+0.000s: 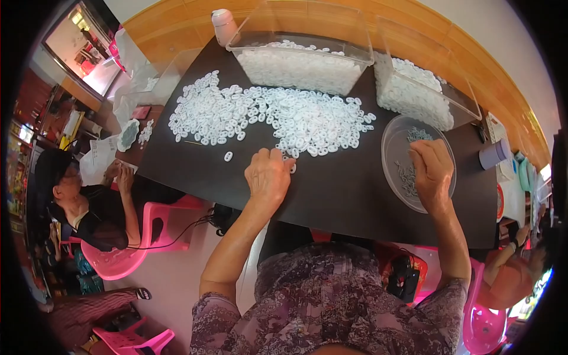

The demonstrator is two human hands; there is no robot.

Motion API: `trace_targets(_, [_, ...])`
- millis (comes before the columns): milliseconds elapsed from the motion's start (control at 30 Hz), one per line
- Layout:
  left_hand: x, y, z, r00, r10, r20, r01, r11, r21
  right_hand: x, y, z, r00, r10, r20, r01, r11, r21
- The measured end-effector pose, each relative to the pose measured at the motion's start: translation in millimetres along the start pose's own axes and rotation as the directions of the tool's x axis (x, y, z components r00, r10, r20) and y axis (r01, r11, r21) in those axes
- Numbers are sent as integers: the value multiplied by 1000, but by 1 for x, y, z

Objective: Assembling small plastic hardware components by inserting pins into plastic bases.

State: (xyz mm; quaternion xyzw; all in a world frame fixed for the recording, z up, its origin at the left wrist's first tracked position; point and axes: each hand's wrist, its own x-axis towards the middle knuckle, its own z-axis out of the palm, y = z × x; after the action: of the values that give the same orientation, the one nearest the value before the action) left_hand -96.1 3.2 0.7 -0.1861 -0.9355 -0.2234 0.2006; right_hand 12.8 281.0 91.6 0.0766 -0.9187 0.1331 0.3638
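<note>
My left hand [266,174] is closed near the front of the dark table, its fingertips pinching a small white oval piece with two holes [292,168]. Just beyond it spreads a large heap of the same white pieces [316,121]. My right hand [432,168] hovers over a round clear plastic tray [390,183], thumb and fingers pressed together; whatever they grip is too small to make out. Small grey metal parts, looking like screws, lie in the tray in two clusters, one far [419,134] and one beside my hand [406,177]. A single white piece [228,156] lies apart on the left.
Two clear plastic bins, one in the middle [361,58] and one at right [464,109], hold more white pieces. A pink-white bottle [223,26] and a lidded cup [494,155] stand at the sides. Another person [89,204] sits at left on a pink chair [112,260].
</note>
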Motion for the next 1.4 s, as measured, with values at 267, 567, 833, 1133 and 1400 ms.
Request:
trace_targets(267, [-2, -17, -12, 993, 31, 113, -2, 968, -252, -6, -5, 5, 1000, -3, -4, 3, 999, 45])
trace_targets(567, [8, -21, -16, 957, -18, 288, 114, 942, -317, -17, -10, 7, 1000, 32, -1, -31, 997, 75])
trace_targets(833, [9, -16, -16, 955, 37, 293, 93, 904, -417, -31, -30, 27, 993, 103, 56, -114, 960, 255])
trace_targets(1133, [7, -2, -11, 946, 249, 207, -150, 904, -400, -26, -88, 121, 958, 179, 223, -266, 846, 462])
trace_targets(1400, [3, 0, -6, 954, 260, 148, -140, 825, -548, -18, -90, 152, 885, 223, 409, -387, 840, 380])
